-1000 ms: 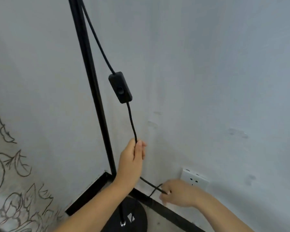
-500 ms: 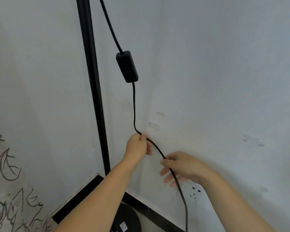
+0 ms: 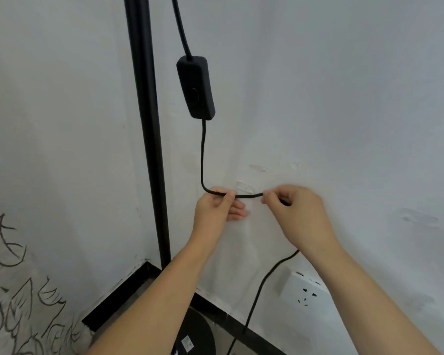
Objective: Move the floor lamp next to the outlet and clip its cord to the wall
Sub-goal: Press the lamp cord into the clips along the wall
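The black lamp pole (image 3: 149, 139) stands in the room corner, its round base (image 3: 198, 336) on the floor below. A black cord (image 3: 203, 155) hangs from an inline switch (image 3: 195, 87), bends, and runs level across the wall. My left hand (image 3: 217, 213) pinches the cord at the bend. My right hand (image 3: 300, 216) pinches it a short way to the right. The stretch between my hands lies just under a small clear clip (image 3: 245, 187) stuck on the wall. Past my right hand the cord drops to the floor beside the white outlet (image 3: 304, 290).
A black skirting board (image 3: 118, 290) runs along both walls at floor level. The left wall carries a line drawing of leaves (image 3: 8, 239). Scuffed patches (image 3: 418, 217) mark the right wall.
Both hands rose along the wall with the cord. My right hand moved up from near the outlet and now holds the cord level against the clip spot.
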`<action>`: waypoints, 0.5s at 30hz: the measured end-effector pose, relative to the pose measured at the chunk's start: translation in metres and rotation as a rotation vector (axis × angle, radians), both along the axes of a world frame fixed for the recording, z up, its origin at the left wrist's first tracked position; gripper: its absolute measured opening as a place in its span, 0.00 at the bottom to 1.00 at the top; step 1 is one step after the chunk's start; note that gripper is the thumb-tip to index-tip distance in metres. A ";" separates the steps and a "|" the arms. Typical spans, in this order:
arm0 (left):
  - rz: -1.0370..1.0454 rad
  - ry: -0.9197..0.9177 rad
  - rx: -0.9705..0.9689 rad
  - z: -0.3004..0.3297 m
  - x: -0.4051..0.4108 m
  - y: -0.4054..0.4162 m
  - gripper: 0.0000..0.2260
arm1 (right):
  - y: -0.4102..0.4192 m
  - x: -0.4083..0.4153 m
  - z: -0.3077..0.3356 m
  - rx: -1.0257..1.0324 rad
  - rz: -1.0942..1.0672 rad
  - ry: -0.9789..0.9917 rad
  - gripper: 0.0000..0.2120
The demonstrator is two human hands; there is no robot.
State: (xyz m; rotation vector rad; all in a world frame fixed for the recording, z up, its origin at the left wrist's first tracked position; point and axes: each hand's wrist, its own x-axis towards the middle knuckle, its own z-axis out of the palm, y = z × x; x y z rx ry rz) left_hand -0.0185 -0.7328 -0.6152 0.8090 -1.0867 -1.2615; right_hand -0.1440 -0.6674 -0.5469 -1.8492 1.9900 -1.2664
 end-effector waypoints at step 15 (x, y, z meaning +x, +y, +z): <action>0.053 0.064 -0.026 0.002 -0.009 -0.005 0.05 | -0.010 -0.005 0.010 0.031 -0.009 0.156 0.11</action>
